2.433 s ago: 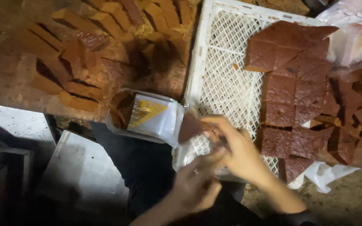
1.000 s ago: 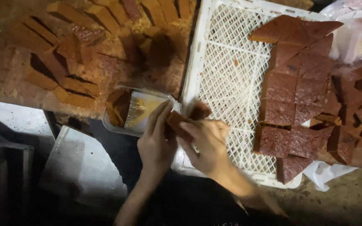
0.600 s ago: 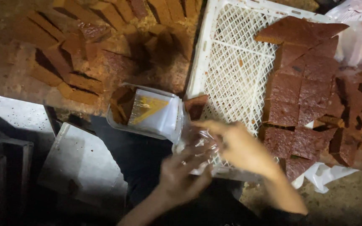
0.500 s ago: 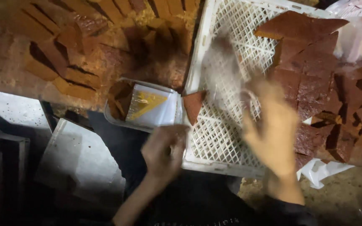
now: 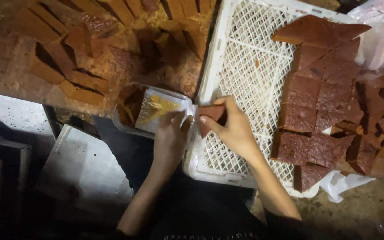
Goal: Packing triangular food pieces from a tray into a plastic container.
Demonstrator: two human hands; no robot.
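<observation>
My right hand grips a reddish-brown slab piece at the left rim of the white plastic crate. My left hand holds the open edge of a clear plastic packet with a yellow patch, which lies at the table's near edge with brown pieces inside. The piece in my right hand is right beside the packet's mouth. More square and triangular brown slabs lie stacked in the right half of the crate.
Several cut brown strips are spread on the brown table top at the upper left. A clear bag sits at the upper right and crumpled white plastic under the crate's corner. Grey boards lie low on the left.
My right hand swung out over the crate and came back with a brown piece to the packet's mouth. My left hand stayed at the packet's open edge.
</observation>
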